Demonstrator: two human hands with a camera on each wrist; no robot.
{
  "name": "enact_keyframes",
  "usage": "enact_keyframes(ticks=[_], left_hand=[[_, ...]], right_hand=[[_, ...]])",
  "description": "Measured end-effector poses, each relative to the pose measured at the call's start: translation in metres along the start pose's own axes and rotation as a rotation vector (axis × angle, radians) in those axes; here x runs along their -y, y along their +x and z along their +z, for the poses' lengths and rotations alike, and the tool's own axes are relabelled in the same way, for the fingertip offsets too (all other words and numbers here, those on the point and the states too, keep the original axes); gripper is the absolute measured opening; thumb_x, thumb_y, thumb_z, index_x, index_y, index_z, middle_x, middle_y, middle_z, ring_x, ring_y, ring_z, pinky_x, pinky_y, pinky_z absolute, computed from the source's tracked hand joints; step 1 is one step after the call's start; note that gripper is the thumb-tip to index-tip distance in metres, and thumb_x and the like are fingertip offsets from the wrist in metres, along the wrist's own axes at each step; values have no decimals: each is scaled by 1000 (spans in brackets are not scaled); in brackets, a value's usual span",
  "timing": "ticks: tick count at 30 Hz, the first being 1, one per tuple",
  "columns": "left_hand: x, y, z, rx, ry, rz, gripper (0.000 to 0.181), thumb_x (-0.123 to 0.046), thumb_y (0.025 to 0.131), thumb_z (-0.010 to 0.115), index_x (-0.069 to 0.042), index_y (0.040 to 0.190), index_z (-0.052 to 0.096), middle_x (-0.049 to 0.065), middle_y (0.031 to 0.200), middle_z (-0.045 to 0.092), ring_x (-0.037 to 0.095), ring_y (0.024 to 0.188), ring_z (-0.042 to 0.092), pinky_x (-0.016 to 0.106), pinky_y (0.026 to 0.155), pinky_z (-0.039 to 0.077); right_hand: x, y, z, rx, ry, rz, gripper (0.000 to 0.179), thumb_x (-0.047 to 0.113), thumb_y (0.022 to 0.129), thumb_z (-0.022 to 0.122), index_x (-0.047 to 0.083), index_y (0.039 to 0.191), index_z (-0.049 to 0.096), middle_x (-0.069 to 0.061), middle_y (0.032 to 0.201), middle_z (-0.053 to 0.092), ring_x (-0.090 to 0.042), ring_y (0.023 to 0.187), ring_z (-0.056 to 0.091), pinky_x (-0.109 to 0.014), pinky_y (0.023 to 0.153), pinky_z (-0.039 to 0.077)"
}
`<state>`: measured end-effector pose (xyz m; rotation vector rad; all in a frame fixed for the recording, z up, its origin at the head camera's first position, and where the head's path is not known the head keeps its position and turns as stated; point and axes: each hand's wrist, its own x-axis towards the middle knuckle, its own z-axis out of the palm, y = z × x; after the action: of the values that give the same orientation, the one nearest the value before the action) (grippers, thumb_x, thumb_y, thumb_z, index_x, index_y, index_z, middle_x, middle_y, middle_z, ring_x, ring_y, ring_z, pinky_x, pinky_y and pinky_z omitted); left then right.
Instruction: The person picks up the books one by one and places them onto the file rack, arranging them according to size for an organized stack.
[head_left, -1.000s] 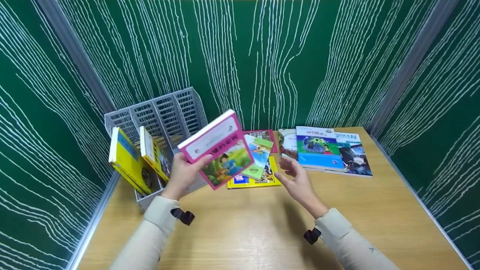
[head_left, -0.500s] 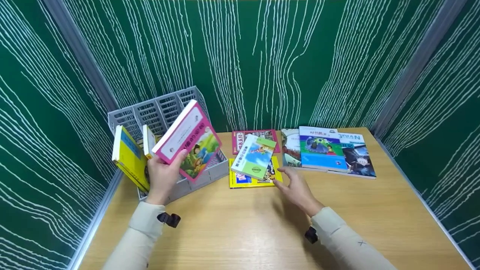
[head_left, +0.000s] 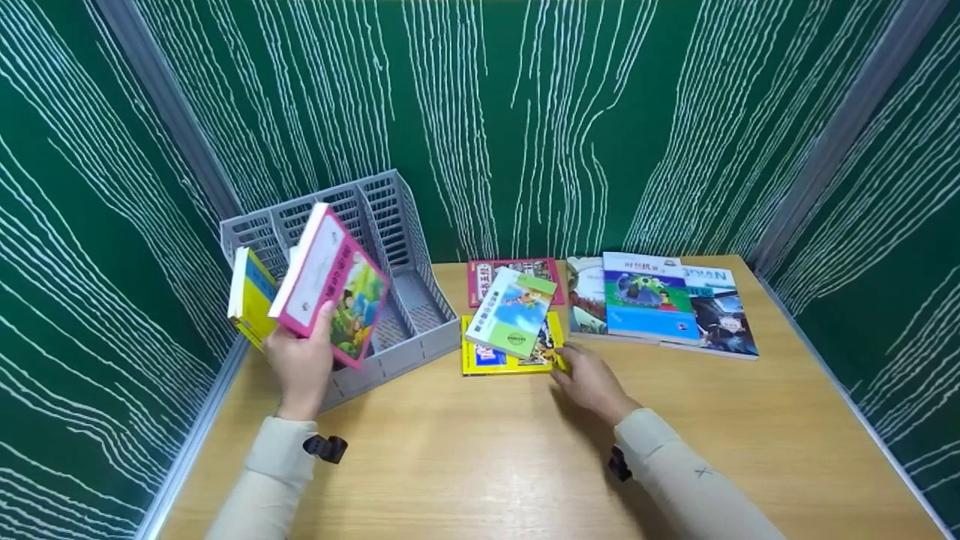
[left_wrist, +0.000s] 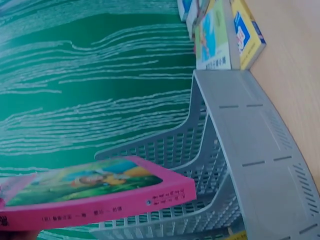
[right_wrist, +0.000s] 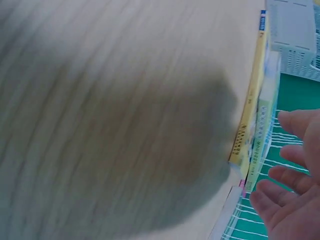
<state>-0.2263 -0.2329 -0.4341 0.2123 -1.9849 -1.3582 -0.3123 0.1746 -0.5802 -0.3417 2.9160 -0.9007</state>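
Presently: pink book [head_left: 339, 289], left of frame centre, clamped in your left hand [head_left: 300, 366]; lowered tilted, it could snag the grey rack [head_left: 409, 361]. Your right hand [head_left: 595, 384], fingers apart beside the flat yellow book [head_left: 511, 367], could nudge it askew.

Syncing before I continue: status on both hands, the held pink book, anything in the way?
Left hand grips pink book, tilted, at grey rack. Right hand at right end of flat yellow book, contact unclear. Green book partly covers it, possible obstruction.
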Motion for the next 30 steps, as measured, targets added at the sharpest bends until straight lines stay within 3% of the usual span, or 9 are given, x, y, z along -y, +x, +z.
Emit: enact_keyframes(ticks=[10,13,18,24,30], left_hand=[[3,5,-8,-201,64,-50,46,-22,107,71,1,146,65,20,140,73,39,124,75,52,100,62],[2,11,-7,-215,103,-68,49,-26,108,70,0,149,63,20,144,71,40,126,74,53,100,63],[3,21,0,-175,146,-141,53,-31,110,65,-4,156,57,19,151,66,40,131,71,55,101,63],[17,37,17,-193,167,-166,48,-28,111,63,3,147,63,25,141,71,44,121,75,56,100,63],[38,48,35,-209,270,-169,46,-28,112,58,14,126,70,33,120,76,48,99,79,58,84,66]], right_hand=[[2,5,10,78,-135,-97,31,8,105,70,-6,132,69,-31,152,59,-48,141,59,-61,119,48],[6,9,13,96,-152,-107,27,8,105,68,-5,129,70,-27,139,68,-44,130,67,-58,114,54],[9,13,15,92,-183,-143,15,7,108,64,0,116,73,-17,109,73,-33,101,72,-54,97,63],[9,12,16,83,-201,-154,18,7,109,60,1,115,77,-18,109,76,-37,99,74,-55,95,63],[8,12,16,66,-182,-125,18,9,110,60,4,114,77,-15,105,76,-34,95,73,-53,94,63]])
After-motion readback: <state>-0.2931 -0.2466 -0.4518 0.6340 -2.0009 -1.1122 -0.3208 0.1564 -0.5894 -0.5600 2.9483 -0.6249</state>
